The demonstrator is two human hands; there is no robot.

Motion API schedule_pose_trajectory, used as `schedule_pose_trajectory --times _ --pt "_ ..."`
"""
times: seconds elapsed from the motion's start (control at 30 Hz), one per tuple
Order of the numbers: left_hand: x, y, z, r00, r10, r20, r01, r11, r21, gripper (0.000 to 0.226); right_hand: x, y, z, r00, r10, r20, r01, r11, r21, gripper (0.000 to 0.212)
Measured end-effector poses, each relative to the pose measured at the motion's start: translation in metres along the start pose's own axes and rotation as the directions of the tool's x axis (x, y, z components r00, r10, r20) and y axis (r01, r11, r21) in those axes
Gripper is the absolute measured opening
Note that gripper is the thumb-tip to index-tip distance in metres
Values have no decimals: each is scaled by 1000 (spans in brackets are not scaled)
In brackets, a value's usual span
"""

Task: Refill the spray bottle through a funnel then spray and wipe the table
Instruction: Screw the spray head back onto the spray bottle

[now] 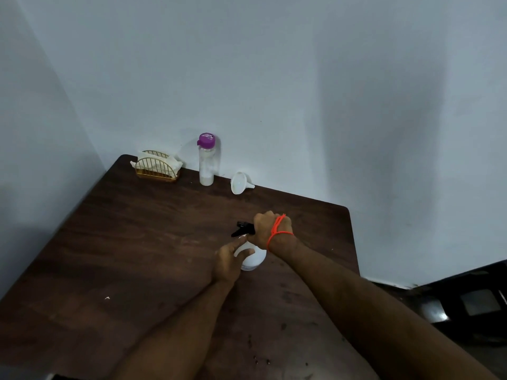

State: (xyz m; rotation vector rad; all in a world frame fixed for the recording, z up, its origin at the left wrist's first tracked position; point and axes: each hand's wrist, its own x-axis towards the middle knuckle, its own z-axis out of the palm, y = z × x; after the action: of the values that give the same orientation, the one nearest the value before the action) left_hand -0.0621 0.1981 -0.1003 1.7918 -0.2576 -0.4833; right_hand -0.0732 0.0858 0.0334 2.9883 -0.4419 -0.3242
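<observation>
Left hand (229, 260) grips white spray bottle (253, 257) | right hand (267, 226) grips black head

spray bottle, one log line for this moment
right hand grips black spray head | left hand holds spray bottle | funnel unused

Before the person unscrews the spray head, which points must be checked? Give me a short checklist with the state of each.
1. Left hand holds the spray bottle body steady: ok.
2. Right hand grips the black spray head: ok.
3. Bottle stands upright on the table: ok.
4. Funnel is ready: ok, it lies on its side near the wall.
5. Refill bottle with purple cap is open: not ok, cap on.
6. Head already loosened: cannot tell.
</observation>
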Motion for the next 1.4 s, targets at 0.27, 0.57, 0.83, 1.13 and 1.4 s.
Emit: schedule_pose_trajectory --times 0.27,0.57,0.83,1.13,1.4 --pt "-1 -3 0 999 18 45 -17 1000 -8 54 4 1 2 982 156 103 -170 975 146 37" --pt "-2 0 2 999 35 23 -36 999 32 40 -14 40 42 994 -111 19 39 504 863 43" --pt "-2 -1 0 996 83 37 -86 993 84 45 -13 5 70 970 145 -193 88 532 842 21" --pt "-3 -1 4 991 137 9 -137 990 28 24 -15 -53 62 712 702 18 -193 171 966 19" --pt "-2 -1 3 994 106 39 -107 994 15 37 -40 8 60 880 352 -318 138 453 881 39"
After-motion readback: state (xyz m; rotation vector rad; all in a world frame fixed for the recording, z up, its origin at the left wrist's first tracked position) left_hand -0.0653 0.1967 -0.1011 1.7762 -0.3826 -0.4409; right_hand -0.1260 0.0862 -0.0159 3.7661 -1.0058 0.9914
